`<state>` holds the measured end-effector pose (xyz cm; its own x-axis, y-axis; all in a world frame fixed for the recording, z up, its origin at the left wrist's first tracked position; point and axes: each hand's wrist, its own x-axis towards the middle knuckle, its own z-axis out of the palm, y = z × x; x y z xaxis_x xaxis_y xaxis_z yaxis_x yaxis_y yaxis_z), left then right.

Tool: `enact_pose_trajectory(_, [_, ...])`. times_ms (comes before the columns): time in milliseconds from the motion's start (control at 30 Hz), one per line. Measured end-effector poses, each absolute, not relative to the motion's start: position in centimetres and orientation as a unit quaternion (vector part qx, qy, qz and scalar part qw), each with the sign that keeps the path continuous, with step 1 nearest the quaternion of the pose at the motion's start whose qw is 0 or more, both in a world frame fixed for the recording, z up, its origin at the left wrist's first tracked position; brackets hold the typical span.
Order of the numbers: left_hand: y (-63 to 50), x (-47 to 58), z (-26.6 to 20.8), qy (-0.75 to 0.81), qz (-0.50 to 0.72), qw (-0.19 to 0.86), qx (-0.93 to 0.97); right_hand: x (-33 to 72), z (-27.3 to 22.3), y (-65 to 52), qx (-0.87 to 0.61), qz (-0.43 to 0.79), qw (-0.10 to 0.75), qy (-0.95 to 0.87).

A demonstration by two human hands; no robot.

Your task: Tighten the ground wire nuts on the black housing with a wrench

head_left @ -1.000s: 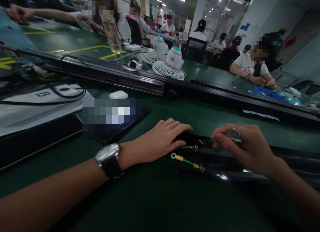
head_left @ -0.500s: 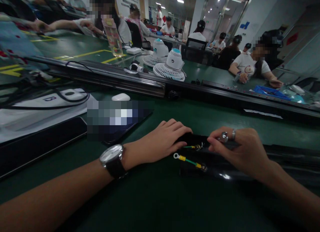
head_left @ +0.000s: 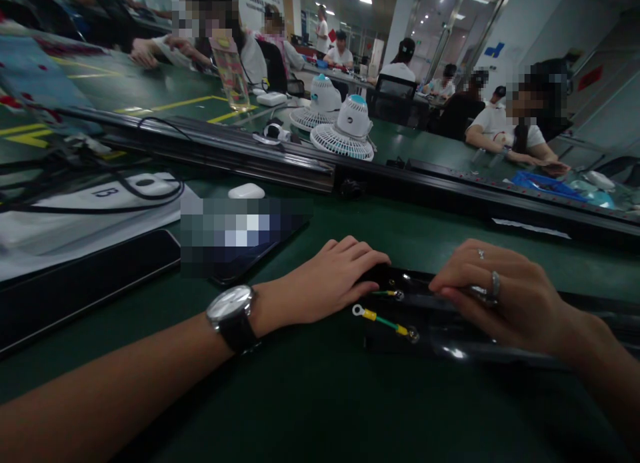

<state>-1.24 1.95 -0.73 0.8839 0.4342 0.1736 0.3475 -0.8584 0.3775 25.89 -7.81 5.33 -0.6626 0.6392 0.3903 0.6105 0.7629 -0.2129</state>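
The green table carries many things, and a long dark rail lies across it. On the far side of the rail, two white fans rest with their grilles down, and one bottle stands. On its near side lie a small white case, a dark tablet and several glossy black parts.

Silver watch, black strap, ring

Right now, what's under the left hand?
A black bar pokes out past the left hand, and a green wire disappears behind its thumb. Anything farther under is covered, so I can't tell.
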Motion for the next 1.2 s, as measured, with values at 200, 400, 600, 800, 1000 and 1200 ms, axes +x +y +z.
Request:
enact_pose_trajectory(200, [2.2,-1.4,-0.3,0.192,0.127,0.181,0.956,26.4,5.3,-8.0,-0.38,0.031,0.272,-0.884])
enact_pose_trajectory(400, [2.8,-1.5,0.2,0.163,0.105,0.141,0.971,27.8,3.8,-9.6,-0.485,0.051,0.369,-0.792])
enact_pose_trajectory(600, [3.0,-1.5,0.6,0.155,0.071,0.13,0.977,28.7,1.8,-12.2,-0.485,0.062,0.409,-0.77])
enact_pose_trajectory(800, [2.8,-0.8,0.9,0.175,0.048,0.126,0.975,28.3,1.4,-12.8,-0.487,0.05,0.434,-0.756])
enact_pose_trajectory(1000, [2.9,0.1,1.7,0.169,0.059,0.115,0.977,28.3,1.4,-12.6,-0.472,0.049,0.44,-0.762])
enact_pose_trajectory(1200, [3.7,1.3,3.3,0.118,0.04,0.058,0.99,28.3,1.6,-12.3,-0.478,0.03,0.433,-0.764])
